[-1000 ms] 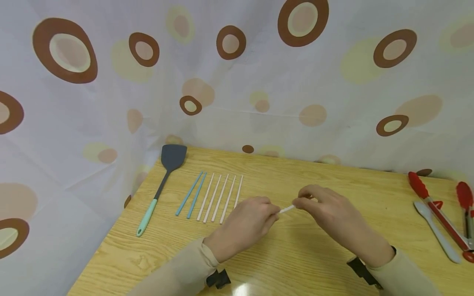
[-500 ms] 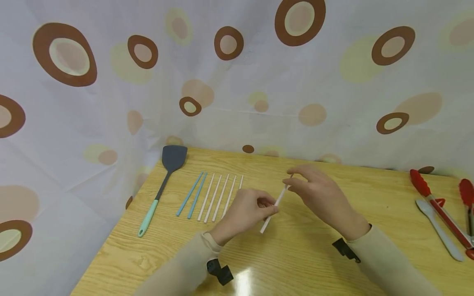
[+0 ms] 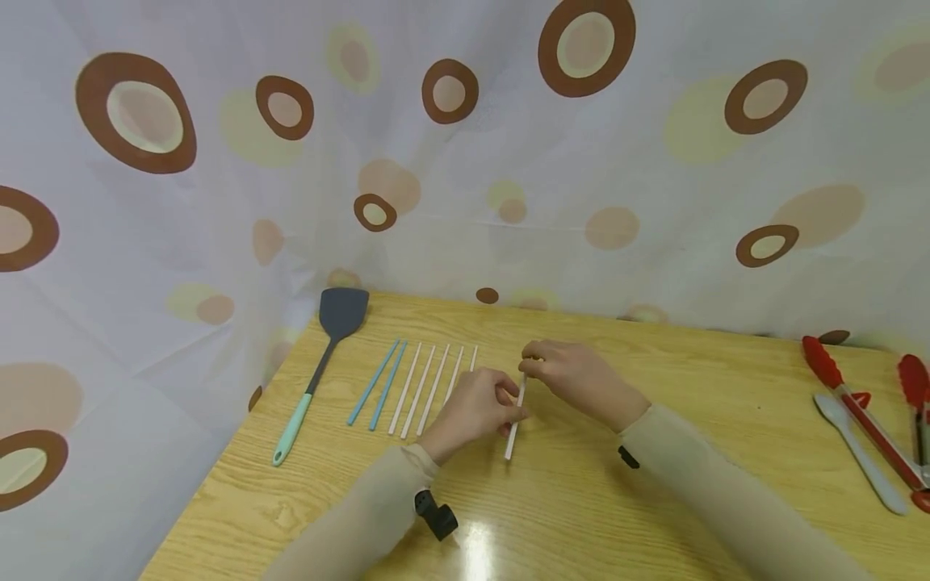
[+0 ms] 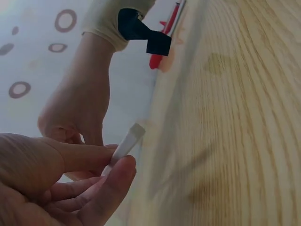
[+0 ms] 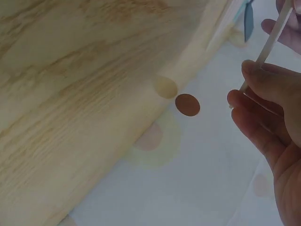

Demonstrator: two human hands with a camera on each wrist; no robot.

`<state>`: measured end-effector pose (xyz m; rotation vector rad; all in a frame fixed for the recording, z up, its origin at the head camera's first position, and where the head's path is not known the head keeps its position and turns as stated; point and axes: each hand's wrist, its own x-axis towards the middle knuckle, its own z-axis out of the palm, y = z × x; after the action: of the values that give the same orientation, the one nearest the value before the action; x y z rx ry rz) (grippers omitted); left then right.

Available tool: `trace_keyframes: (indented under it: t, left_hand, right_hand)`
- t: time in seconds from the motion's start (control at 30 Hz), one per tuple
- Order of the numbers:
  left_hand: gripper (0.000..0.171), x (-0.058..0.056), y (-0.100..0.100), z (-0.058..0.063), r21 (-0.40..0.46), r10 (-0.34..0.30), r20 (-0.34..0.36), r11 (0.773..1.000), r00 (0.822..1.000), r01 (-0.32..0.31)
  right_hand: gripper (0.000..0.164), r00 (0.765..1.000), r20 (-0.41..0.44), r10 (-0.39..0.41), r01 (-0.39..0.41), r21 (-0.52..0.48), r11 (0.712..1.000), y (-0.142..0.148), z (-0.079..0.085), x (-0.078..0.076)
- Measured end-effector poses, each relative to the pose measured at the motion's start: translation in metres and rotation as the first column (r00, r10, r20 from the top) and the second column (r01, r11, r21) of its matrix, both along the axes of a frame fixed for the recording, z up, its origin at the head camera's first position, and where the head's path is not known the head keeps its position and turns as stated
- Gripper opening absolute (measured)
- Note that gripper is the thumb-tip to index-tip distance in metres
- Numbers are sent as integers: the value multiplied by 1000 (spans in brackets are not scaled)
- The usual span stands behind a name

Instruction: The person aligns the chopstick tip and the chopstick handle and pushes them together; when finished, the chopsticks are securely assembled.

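Observation:
Both hands hold one white chopstick (image 3: 511, 444) close to the row on the table. My left hand (image 3: 472, 407) pinches it between thumb and fingers below its middle; the near end sticks out past the thumb, as the left wrist view shows with the square chopstick tip (image 4: 136, 130). At the far end, my right hand (image 3: 581, 381) pinches it with thumb and fingertips; the right wrist view shows the thin chopstick end (image 5: 270, 42) between them. Left of the hands lie several white chopsticks (image 3: 418, 393) side by side, the rightmost partly hidden by the left hand. Beside them are two blue chopsticks (image 3: 388, 386).
A dark spatula (image 3: 344, 313) with a mint handle lies at the table's left edge. At the right lie red-tipped tongs (image 3: 879, 432), a grey spoon (image 3: 860, 456) and another red-headed utensil (image 3: 913, 379). A patterned curtain (image 3: 552, 161) hangs behind the wooden table (image 3: 690, 387).
The chopstick has turned from lying crosswise between the hands to pointing away from me, roughly in line with the row. My right hand has moved left, nearer the left hand.

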<state>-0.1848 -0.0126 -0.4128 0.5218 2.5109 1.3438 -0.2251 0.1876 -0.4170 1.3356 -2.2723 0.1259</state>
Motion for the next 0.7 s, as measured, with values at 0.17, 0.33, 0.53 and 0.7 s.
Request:
trace_keyframes:
  t: [0.17, 0.33, 0.53, 0.7]
  left_hand:
    - [24, -10, -2, -11, -148, -9, -59, 989, 998, 0]
    - [11, -18, -4, -12, -208, -10, -102, 978, 995, -12]
    - [23, -22, -5, -13, -225, -10, -115, 974, 993, -16]
    - [28, -24, -5, -17, -291, -7, -143, 956, 990, -35]
  right_hand:
    - [24, 999, 50, 6, -10, 84, 996, -15, -16, -13]
    - [18, 995, 91, -37, 27, 113, 993, -28, -21, -22]
    - [17, 993, 105, -61, 46, 137, 989, -33, -24, -27]
    - [12, 987, 146, -67, 45, 147, 988, -37, -26, -29]
